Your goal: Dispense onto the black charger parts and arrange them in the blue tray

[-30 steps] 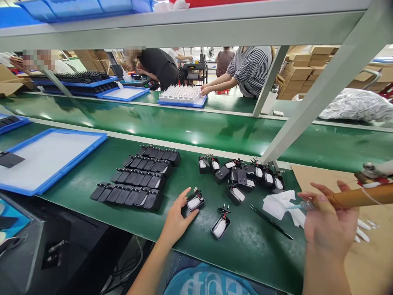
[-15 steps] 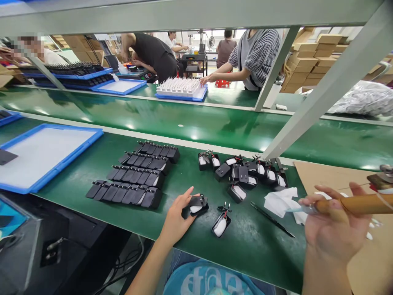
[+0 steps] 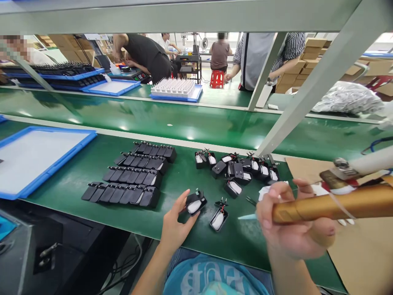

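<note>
My left hand grips a small black plug housing by its sides, between thumb and fingers, on the green bench. A white pad shows inside it and its lid is tilted up at the back. My right hand is wrapped round a gold-brown glue dispenser, whose pale blue nozzle points left over the bench. Between the hands lies another open housing with a white pad, red wires and upright pins. Tweezers lie partly hidden behind my right hand.
Closed black housings stand in several rows at left; a cluster of open ones sits at the back. A blue-rimmed tray is far left, cardboard at right. A slanted metal post rises behind. Co-workers stand across the bench.
My right hand has brought the dispenser leftward, closer to the held housing. The lid of that housing has tilted back, uncovering more of the white pad. A co-worker's hand has left the white pin rack.
</note>
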`<state>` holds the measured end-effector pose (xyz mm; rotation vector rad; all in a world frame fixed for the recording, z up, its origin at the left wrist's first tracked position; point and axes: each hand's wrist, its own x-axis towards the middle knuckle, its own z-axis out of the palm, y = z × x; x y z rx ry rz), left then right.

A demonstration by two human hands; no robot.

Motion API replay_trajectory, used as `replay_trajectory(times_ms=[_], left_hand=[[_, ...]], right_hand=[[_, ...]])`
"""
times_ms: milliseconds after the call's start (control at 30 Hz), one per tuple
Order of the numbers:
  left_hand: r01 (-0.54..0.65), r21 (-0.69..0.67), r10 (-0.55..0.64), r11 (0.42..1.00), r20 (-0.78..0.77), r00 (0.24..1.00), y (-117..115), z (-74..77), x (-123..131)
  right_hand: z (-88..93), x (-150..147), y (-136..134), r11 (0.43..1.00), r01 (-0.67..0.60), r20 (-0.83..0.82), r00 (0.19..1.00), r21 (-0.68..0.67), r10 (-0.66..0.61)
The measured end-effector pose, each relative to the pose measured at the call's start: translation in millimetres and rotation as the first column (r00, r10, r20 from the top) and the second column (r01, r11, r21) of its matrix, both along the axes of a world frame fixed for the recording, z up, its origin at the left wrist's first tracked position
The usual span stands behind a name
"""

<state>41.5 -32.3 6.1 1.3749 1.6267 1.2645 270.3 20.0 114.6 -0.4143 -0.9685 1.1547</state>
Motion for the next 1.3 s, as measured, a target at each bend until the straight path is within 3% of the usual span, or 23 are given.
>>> replay_trajectory(times_ms=[167, 333, 567, 1000, 1300], left_hand=[[0.029, 0.030, -0.029, 0.999, 0.017, 0.999, -6.2, 14.2, 18.5], [0.071, 0.129, -0.077, 0.989, 0.038, 0.996, -10.5, 23.6, 29.4], [0.123, 0.345, -0.103, 0.931, -0.076, 0.992, -15.8, 32.3, 41.0], [0.149, 0.450, -0.059, 0.881, -0.209, 0.976, -14.5, 40.7, 38.3], [0.136, 0.512, 0.063, 0.848, -0.352, 0.934, -20.4, 45.9, 38.7]], right_hand=[[19.4, -49.4, -7.4, 0.995, -0.086, -0.120, 0.989, 0.046, 0.091], [28.6, -69.2, -10.1, 0.988, -0.124, -0.151, 0.979, 0.090, 0.136], [29.6, -72.6, -12.3, 0.986, -0.136, -0.170, 0.974, 0.092, 0.150], [31.8, -75.6, -19.9, 0.981, -0.154, -0.169, 0.970, 0.121, 0.174], [32.4, -77.1, -19.2, 0.984, -0.135, -0.194, 0.969, 0.115, 0.156]])
